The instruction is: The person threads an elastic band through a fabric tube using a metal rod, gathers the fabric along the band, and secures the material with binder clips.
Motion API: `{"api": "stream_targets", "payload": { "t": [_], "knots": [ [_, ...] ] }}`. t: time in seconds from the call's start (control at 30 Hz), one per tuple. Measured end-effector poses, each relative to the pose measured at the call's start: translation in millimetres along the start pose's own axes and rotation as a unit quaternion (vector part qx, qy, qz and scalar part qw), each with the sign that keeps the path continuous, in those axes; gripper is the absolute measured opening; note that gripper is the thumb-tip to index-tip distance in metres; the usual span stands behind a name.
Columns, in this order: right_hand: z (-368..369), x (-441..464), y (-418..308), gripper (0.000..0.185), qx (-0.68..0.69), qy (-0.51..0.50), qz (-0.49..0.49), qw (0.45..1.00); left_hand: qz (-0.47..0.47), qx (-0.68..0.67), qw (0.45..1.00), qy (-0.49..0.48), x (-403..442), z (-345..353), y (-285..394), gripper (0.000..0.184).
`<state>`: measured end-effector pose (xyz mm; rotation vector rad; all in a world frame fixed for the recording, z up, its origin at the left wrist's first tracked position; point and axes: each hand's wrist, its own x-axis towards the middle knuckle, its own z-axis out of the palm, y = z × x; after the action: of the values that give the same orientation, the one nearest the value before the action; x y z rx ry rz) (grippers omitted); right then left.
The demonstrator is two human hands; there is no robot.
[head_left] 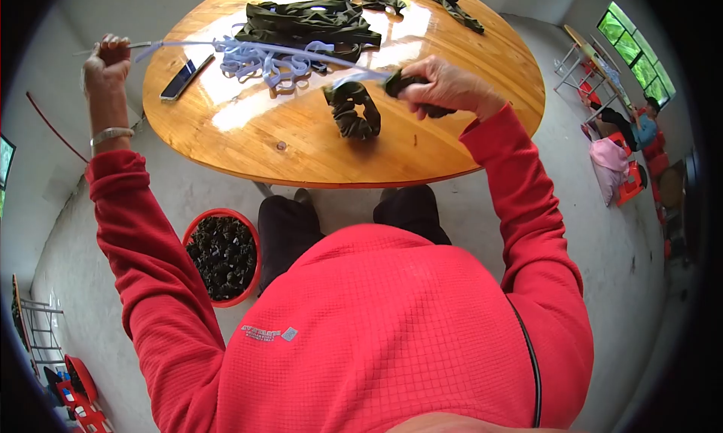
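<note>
My left hand (pixel 113 56), raised beyond the table's left edge, is closed around a thin metallic rod (pixel 141 45). A pale blue elastic band (pixel 248 44) runs taut from the rod's end across to my right hand (pixel 448 86). Bunched dark green fabric (pixel 397 82) is gripped in that right hand, above the table. Just below it, a gathered dark green scrunchie (pixel 352 111) is at the table. Loose pale blue elastic loops (pixel 263 62) lie between my hands, beside a heap of dark green fabric (pixel 309 22).
A phone (pixel 187 77) lies near the left side of the round wooden table (pixel 248 143). On the floor, a red basin (pixel 256 245) holds many dark scrunchies. More green fabric strips (pixel 444 2) lie at the back. Another person (pixel 646 124) sits far right, near a pink bag (pixel 608 160).
</note>
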<state>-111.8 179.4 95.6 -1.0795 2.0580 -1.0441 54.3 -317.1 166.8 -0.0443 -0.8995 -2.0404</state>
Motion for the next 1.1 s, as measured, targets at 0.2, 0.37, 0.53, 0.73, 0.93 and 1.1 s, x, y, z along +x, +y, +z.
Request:
{"api": "stream_targets", "payload": {
  "t": [0.2,0.37,0.53,0.73,0.93,1.1],
  "knots": [
    [-57,-41,-30,0.015,-0.115,0.145,-0.030,0.982,0.007,-0.041,0.998,-0.043,53,101,-20,0.025],
    [-76,-77,-40,0.014,-0.107,0.212,-0.027,0.971,-0.071,-0.143,0.980,-0.122,80,154,-50,0.023],
    [-94,-87,-26,0.015,-0.038,0.190,-0.047,0.980,-0.083,-0.181,0.965,-0.171,85,169,-74,0.017],
    [-91,-61,20,0.021,-0.002,0.125,-0.064,0.990,-0.110,-0.151,0.963,-0.197,73,118,-103,0.015],
    [-81,-36,31,0.020,-0.011,0.136,-0.043,0.990,-0.094,-0.117,0.976,-0.159,83,66,-88,0.018],
    [-93,-20,12,0.019,-0.112,0.153,-0.056,0.980,-0.074,-0.105,0.990,-0.053,124,70,-42,0.018]
  ]
}}
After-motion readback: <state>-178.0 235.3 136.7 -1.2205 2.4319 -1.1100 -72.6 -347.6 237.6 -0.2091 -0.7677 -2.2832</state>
